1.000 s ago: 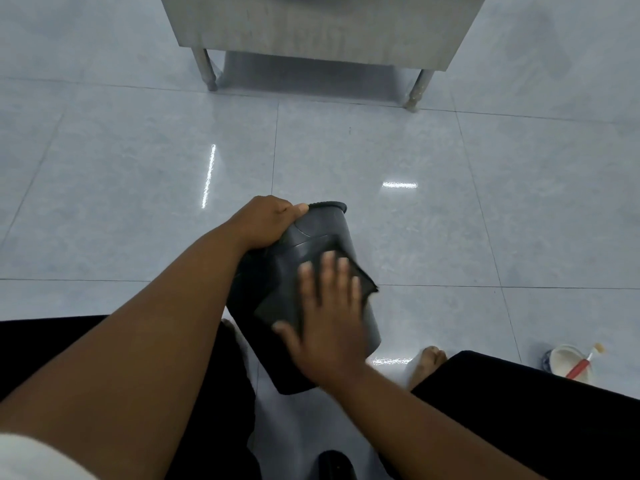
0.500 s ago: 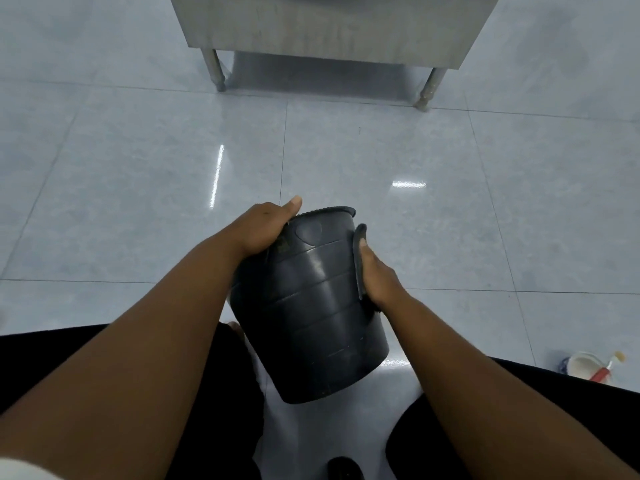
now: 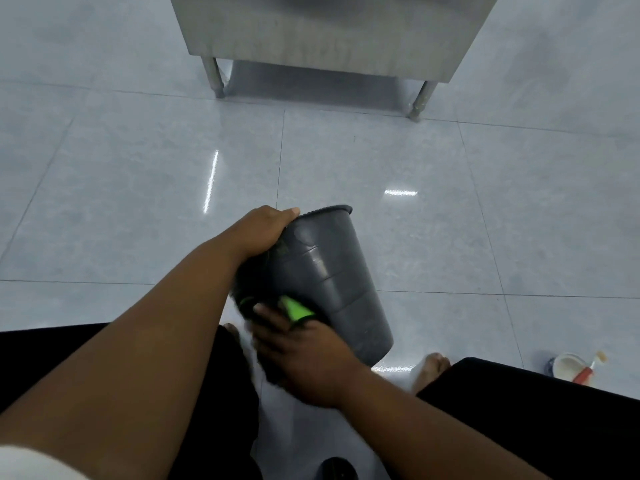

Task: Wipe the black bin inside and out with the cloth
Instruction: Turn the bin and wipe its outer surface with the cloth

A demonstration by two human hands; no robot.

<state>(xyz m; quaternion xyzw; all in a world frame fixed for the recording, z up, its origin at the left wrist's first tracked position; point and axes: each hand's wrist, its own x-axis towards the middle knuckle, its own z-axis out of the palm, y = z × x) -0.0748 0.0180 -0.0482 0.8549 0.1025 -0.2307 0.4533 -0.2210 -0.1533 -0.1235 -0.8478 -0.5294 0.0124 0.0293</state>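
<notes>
The black bin (image 3: 332,278) is held tilted above the floor between my knees, its rim end at the far top and its base toward the lower right. My left hand (image 3: 261,232) grips the bin near its rim on the left side. My right hand (image 3: 304,355) presses a dark cloth with bright green patches (image 3: 294,308) against the bin's lower left wall. Most of the cloth is hidden under my fingers. The bin's inside is not visible.
A stainless steel cabinet on legs (image 3: 332,32) stands at the far side of the glossy tiled floor (image 3: 138,168). A small white bowl with a red-handled tool (image 3: 571,370) sits on the floor at the right. My bare feet and black-clad legs (image 3: 536,427) flank the bin.
My right hand has slid from the bin's right side near the rim down to its lower left wall, taking the cloth with it. The bin has tipped further right. The left hand keeps its grip.
</notes>
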